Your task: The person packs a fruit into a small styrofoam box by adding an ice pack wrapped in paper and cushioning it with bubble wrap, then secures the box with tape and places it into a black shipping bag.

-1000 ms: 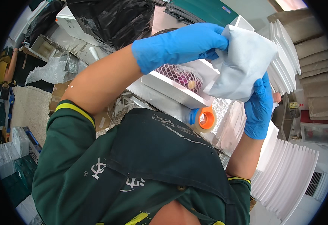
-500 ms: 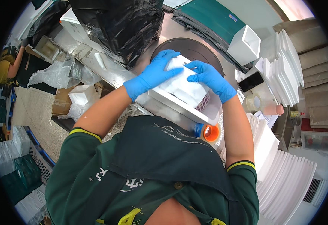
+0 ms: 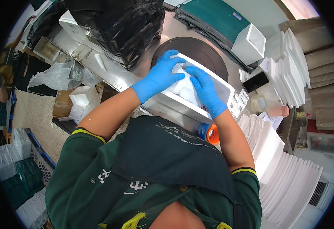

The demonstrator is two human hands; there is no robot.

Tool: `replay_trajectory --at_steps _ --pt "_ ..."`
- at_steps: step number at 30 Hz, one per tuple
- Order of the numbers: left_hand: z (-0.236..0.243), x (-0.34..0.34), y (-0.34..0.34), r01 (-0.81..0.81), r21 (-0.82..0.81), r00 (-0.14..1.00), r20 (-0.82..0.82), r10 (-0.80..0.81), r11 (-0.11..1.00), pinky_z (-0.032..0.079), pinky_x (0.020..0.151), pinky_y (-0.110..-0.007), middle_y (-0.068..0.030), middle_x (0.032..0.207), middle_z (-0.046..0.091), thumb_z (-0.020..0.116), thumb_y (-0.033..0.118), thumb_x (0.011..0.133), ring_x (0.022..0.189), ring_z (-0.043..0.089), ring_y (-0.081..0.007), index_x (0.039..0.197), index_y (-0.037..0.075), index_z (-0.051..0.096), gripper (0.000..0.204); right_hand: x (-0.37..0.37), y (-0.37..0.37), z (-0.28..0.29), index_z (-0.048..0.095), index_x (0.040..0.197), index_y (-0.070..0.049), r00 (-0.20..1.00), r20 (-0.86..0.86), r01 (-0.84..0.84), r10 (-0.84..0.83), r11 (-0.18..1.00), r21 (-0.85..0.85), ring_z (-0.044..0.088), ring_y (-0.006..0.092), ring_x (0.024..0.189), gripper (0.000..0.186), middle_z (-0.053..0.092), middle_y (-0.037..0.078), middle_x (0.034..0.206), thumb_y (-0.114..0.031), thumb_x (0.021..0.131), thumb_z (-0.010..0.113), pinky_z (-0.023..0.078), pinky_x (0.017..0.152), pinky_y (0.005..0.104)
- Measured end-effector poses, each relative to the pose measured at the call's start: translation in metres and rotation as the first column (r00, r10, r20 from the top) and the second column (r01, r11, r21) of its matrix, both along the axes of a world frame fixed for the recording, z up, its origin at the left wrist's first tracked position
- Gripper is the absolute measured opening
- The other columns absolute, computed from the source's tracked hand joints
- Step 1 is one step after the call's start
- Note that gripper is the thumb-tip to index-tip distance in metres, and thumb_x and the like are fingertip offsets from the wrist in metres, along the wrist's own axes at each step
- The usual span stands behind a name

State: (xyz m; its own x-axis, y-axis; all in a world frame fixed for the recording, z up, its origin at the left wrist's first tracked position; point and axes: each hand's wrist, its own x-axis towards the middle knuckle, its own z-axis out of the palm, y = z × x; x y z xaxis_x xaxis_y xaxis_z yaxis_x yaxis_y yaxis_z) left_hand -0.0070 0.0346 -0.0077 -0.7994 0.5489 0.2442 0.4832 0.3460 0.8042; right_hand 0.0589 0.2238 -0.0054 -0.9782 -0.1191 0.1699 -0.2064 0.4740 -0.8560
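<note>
A white foam box (image 3: 222, 91) lies slanted on the metal table in front of me. In its left part sits a soft white wrapped bundle (image 3: 184, 87); what is inside the wrapping cannot be made out. My left hand (image 3: 160, 76), in a blue glove, grips the bundle from the left with its thumb across the top. From the right my right hand (image 3: 205, 89), gloved the same, curls its fingers over the bundle, reaching into the box. Beyond the box is a round dark turntable (image 3: 192, 45), partly covered by it.
A large black-wrapped package (image 3: 117, 26) stands at back left. On the right are a phone (image 3: 256, 81), a clear tape roll (image 3: 258, 102) and stacked foam lids (image 3: 289, 183). An orange-and-blue ring-shaped object (image 3: 213, 134) lies by the near edge. Another person (image 3: 4, 76) is at far left.
The bundle has gone lower into the foam box, and more of the box's right interior shows. My right hand has moved down and closer to my left hand.
</note>
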Motion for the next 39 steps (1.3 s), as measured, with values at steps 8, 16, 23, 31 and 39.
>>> replay_trajectory --at_steps 8,16,23,31,39 --pt "-0.013 -0.004 -0.072 -0.453 0.501 0.882 0.373 0.288 0.737 0.046 0.081 -0.026 -0.0061 0.106 0.056 0.064 0.026 0.088 0.092 0.057 -0.0151 0.116 0.007 0.059 0.034 0.050 0.029 0.054 0.059 0.109 0.000 0.879 -0.127 0.369 -0.460 0.824 -0.431 0.062 0.0168 0.097 0.018 0.065 0.011 0.105 -0.003 0.093 0.052 0.048 0.089 0.0280" --pt "-0.187 0.008 -0.353 -0.934 0.082 0.250 0.845 0.472 0.349 0.047 0.073 -0.027 -0.0085 0.101 0.061 0.059 0.045 0.089 0.081 0.057 -0.0154 0.120 0.006 0.054 0.051 0.104 0.021 0.032 0.059 0.109 0.003 0.880 0.006 0.458 -0.474 0.846 -0.273 0.062 0.0167 0.094 0.018 0.065 0.012 0.101 -0.002 0.092 0.055 0.048 0.087 0.0281" --pt "-0.196 0.012 -0.440 -0.975 0.110 -0.011 0.841 0.541 -0.191 0.049 0.061 -0.033 -0.0097 0.094 0.059 0.064 0.054 0.082 0.074 0.058 -0.0214 0.111 0.003 0.057 0.059 0.111 0.004 0.034 0.061 0.106 0.004 0.870 0.258 0.441 -0.419 0.897 -0.031 0.061 0.0136 0.084 0.018 0.064 0.008 0.093 -0.001 0.089 0.057 0.048 0.077 0.0259" --pt "-0.197 -0.058 -0.472 -0.993 0.014 -0.061 0.794 0.605 -0.118 0.046 0.082 -0.038 -0.0146 0.121 0.051 0.067 0.060 0.076 0.098 0.055 -0.0259 0.125 -0.002 0.047 0.081 0.098 -0.007 0.022 0.063 0.101 0.005 0.892 0.111 0.405 -0.439 0.883 0.239 0.056 0.0119 0.076 0.018 0.063 0.007 0.084 -0.008 0.092 0.055 0.046 0.073 0.0260" --pt "-0.167 -0.154 -0.440 -0.988 0.047 -0.045 0.823 0.566 -0.147 0.044 0.094 -0.039 -0.0148 0.126 0.054 0.069 0.056 0.076 0.110 0.055 -0.0295 0.128 0.003 0.050 0.077 0.095 -0.012 0.019 0.063 0.097 0.003 0.837 0.144 0.485 -0.527 0.838 0.251 0.053 0.0110 0.069 0.016 0.061 0.004 0.075 -0.010 0.093 0.054 0.045 0.067 0.0251"
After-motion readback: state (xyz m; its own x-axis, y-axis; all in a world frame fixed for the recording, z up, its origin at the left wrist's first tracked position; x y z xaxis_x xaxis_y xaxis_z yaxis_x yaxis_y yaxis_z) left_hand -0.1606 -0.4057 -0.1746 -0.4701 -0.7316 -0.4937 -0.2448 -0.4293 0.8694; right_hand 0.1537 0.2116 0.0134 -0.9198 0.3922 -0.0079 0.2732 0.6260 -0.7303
